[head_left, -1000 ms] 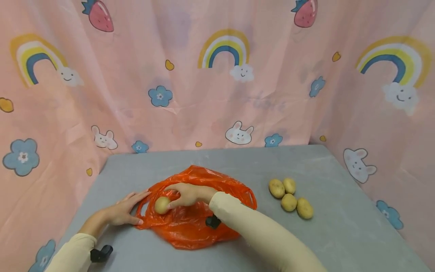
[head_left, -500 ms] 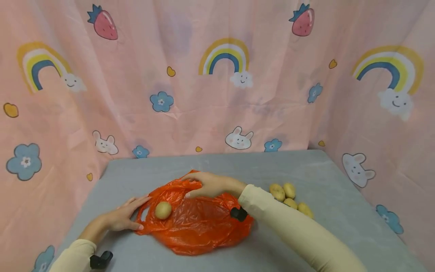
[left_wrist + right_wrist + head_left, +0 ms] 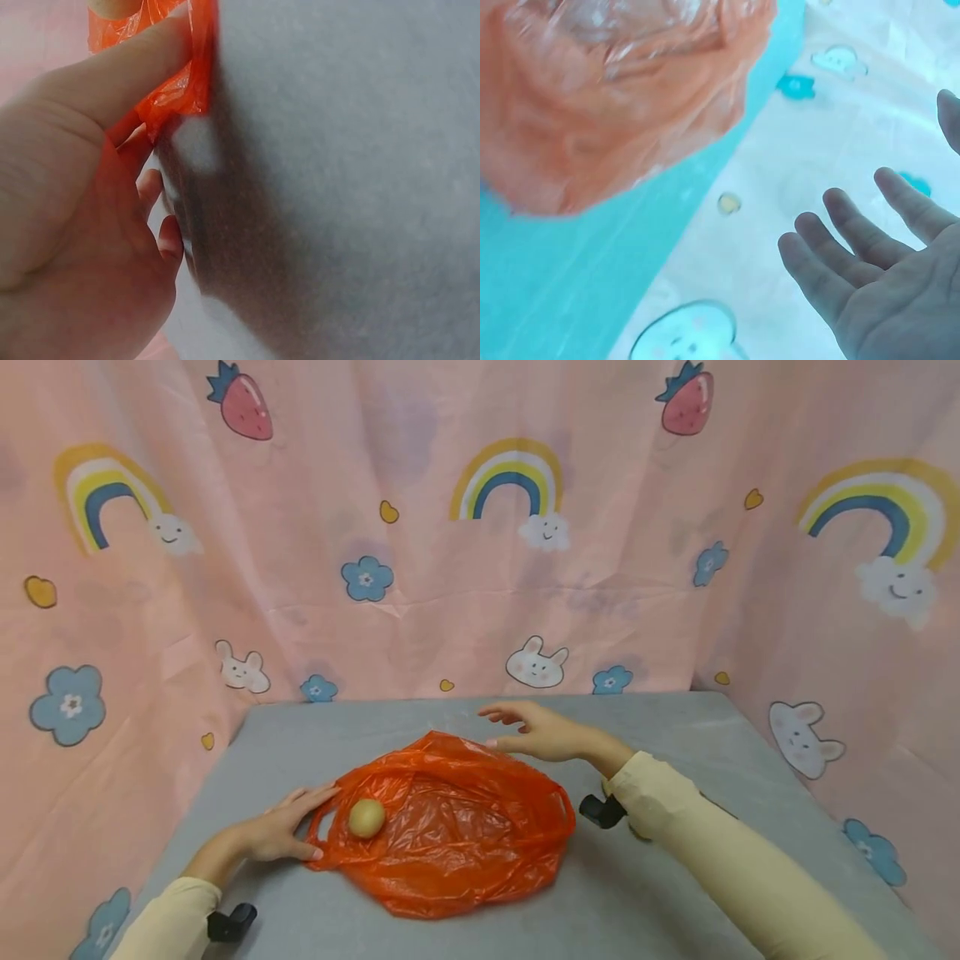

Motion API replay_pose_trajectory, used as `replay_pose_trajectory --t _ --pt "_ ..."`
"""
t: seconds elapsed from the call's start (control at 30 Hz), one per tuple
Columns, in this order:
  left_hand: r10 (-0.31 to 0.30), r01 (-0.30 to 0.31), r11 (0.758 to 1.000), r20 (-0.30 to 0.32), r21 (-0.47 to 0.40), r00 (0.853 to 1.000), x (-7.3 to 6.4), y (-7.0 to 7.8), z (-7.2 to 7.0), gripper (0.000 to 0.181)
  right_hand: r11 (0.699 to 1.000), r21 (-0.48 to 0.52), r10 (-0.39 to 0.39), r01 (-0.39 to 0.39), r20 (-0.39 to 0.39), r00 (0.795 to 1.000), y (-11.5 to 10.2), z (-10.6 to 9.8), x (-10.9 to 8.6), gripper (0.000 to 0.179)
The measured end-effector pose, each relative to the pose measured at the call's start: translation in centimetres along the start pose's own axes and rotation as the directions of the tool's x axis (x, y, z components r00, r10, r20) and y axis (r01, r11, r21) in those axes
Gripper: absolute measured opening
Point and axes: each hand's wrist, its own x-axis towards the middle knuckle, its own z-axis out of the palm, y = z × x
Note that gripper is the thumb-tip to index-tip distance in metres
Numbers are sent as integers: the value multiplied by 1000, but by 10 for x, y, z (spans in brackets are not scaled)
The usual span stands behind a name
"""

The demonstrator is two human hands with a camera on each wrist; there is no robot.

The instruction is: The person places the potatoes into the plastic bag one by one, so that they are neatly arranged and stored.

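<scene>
An orange-red plastic bag [image 3: 450, 860] lies spread on the table with its handles at left and right. One potato [image 3: 367, 818] rests on the bag's left part, near the left handle. My left hand [image 3: 277, 831] rests at that handle with thumb and fingers spread, touching the bag's edge; in the left wrist view the thumb [image 3: 127, 71] lies against the plastic. My right hand [image 3: 551, 732] is raised over the bag's far right edge, holding nothing. Its fingers are spread and loosely bent, as the right wrist view also shows.
More potatoes [image 3: 640, 834] are on the right side of the table, mostly hidden behind the right sleeve [image 3: 675, 802]. The grey table [image 3: 360, 718] meets a pink printed curtain [image 3: 420, 635] at the back and sides. Black camera mounts [image 3: 231, 922] sit on both wrists.
My right hand has let go of the potato on the bag and moved right and away, past the bag's far edge. The left hand stays at the handle.
</scene>
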Motion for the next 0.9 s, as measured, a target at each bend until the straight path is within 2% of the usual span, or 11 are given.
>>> replay_pose_trajectory --t 0.23,0.37,0.53,0.67,0.9 --pt "35 -35 999 -3 -3 999 5 -7 3 97 999 4 35 -35 -60 998 31 -19 -21 56" --pt "17 -17 1000 -9 -10 1000 6 -13 3 99 998 8 63 -62 -76 995 46 -24 -29 56" --pt "9 -9 1000 -7 -10 1000 5 -7 -3 99 994 -20 101 -104 -102 990 60 -28 -42 54" --pt "25 -25 1000 3 9 1000 5 -3 -4 99 990 -39 132 -136 -97 986 74 -29 -55 55" --pt "-9 9 1000 -10 12 1000 7 -16 2 100 984 -43 172 -175 -77 982 101 -26 -80 55"
